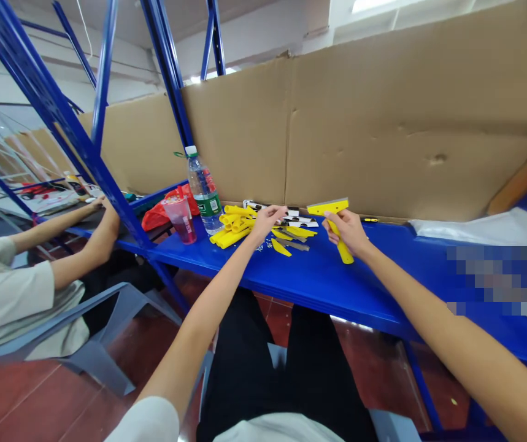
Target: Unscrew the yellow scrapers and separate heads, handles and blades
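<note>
My right hand (351,232) is wrapped round the handle of a yellow scraper (330,207), whose wide head with a grey strip along its top points up and left. My left hand (269,222) hovers over the parts, its thumb and fingers pinched together; whatever is between them is too small to make out. Beneath and left of it lies a pile of yellow tube handles (233,228). Flat yellow head pieces (281,247) and grey strips (299,244) are spread between my hands. Small pale bits, probably screws (263,245), lie near my left wrist.
A large water bottle (205,196) and a pink cup (183,221) stand left on the blue table (309,279), near a red bag (155,216). Cardboard (359,123) walls the back. Clear plastic (475,227) lies right. Another person (24,276) sits left, beyond a blue post.
</note>
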The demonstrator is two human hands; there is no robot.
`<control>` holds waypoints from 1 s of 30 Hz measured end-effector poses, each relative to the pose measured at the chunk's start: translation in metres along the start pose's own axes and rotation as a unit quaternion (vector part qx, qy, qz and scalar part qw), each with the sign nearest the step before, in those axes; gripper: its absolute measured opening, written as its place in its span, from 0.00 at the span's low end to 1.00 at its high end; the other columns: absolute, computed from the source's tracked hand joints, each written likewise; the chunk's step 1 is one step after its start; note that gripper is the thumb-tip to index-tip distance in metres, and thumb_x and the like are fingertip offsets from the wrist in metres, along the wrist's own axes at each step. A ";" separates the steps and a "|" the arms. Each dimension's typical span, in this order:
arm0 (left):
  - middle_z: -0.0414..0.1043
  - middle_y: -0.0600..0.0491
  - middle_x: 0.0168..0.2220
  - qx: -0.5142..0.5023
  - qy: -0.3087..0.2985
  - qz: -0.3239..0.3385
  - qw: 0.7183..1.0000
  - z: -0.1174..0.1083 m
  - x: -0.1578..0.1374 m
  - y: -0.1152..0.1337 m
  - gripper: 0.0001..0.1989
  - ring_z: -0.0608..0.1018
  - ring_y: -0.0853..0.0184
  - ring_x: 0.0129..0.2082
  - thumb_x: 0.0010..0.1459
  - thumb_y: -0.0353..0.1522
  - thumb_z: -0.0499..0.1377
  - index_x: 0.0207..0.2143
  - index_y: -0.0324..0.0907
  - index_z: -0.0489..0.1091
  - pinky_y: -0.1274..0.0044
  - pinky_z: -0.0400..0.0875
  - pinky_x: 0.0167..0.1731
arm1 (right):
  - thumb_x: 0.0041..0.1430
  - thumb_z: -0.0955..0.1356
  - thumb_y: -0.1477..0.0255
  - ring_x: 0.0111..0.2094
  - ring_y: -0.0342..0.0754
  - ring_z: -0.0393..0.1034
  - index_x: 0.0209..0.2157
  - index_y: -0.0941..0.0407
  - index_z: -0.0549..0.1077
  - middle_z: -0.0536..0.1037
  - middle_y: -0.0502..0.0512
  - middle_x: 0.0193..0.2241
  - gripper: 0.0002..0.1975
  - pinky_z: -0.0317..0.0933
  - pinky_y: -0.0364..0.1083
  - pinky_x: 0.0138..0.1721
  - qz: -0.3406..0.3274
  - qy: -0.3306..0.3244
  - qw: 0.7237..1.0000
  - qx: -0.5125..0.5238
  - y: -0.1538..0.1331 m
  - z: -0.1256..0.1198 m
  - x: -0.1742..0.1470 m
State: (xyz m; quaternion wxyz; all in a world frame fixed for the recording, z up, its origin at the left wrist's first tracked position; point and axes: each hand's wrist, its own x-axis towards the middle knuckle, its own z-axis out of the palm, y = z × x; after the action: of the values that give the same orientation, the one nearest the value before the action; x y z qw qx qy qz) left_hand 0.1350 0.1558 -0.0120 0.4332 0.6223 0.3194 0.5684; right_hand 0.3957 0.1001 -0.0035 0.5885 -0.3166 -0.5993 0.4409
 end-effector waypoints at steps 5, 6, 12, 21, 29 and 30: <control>0.83 0.49 0.38 0.190 -0.003 0.046 0.981 -0.072 -0.034 0.022 0.20 0.79 0.61 0.40 0.58 0.50 0.75 0.37 0.43 0.83 0.71 0.71 0.46 | 0.59 0.82 0.50 0.14 0.38 0.56 0.32 0.52 0.71 0.76 0.48 0.22 0.25 0.55 0.42 0.13 0.009 -0.001 1.000 0.016 0.003 0.005 0.001; 0.84 0.48 0.39 0.225 -0.019 0.046 0.973 -0.081 -0.041 0.025 0.19 0.79 0.60 0.40 0.59 0.49 0.74 0.38 0.43 0.84 0.71 0.71 0.45 | 0.58 0.83 0.50 0.14 0.38 0.56 0.32 0.52 0.71 0.76 0.48 0.22 0.26 0.55 0.42 0.13 0.012 -0.001 1.000 0.023 0.003 0.007 0.000; 0.86 0.46 0.43 0.348 -0.155 0.035 0.924 -0.087 -0.058 0.030 0.08 0.83 0.56 0.43 0.62 0.38 0.72 0.41 0.45 0.85 0.67 0.73 0.45 | 0.51 0.85 0.47 0.15 0.38 0.57 0.32 0.53 0.71 0.76 0.47 0.24 0.30 0.54 0.42 0.14 0.044 -0.017 0.997 0.069 0.001 0.014 -0.002; 0.84 0.48 0.38 0.392 -0.254 0.043 0.883 -0.067 -0.032 0.019 0.07 0.81 0.56 0.41 0.57 0.38 0.75 0.34 0.46 0.86 0.68 0.73 0.46 | 0.56 0.84 0.52 0.16 0.38 0.57 0.33 0.52 0.68 0.74 0.46 0.25 0.27 0.56 0.41 0.14 0.056 -0.013 0.995 0.080 0.007 0.007 0.002; 0.84 0.47 0.38 0.385 -0.259 0.041 0.885 -0.070 -0.032 0.012 0.10 0.81 0.58 0.37 0.64 0.41 0.70 0.37 0.45 0.85 0.69 0.74 0.43 | 0.59 0.83 0.52 0.17 0.38 0.57 0.32 0.52 0.69 0.73 0.46 0.25 0.26 0.56 0.41 0.14 0.062 -0.010 0.995 0.077 0.008 0.010 0.001; 0.85 0.47 0.38 0.384 -0.259 0.042 0.885 -0.071 -0.033 0.012 0.10 0.81 0.58 0.38 0.64 0.41 0.70 0.38 0.45 0.85 0.69 0.74 0.43 | 0.59 0.83 0.53 0.17 0.38 0.57 0.32 0.52 0.69 0.73 0.46 0.25 0.26 0.56 0.41 0.14 0.063 -0.010 0.995 0.077 0.009 0.009 0.002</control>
State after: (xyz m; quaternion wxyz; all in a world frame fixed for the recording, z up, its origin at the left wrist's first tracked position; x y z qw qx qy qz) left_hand 0.0594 0.1340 -0.0169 0.2029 0.8780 0.3628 0.2375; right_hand 0.3851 0.1038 -0.0103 0.5766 -0.3028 -0.5480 0.5249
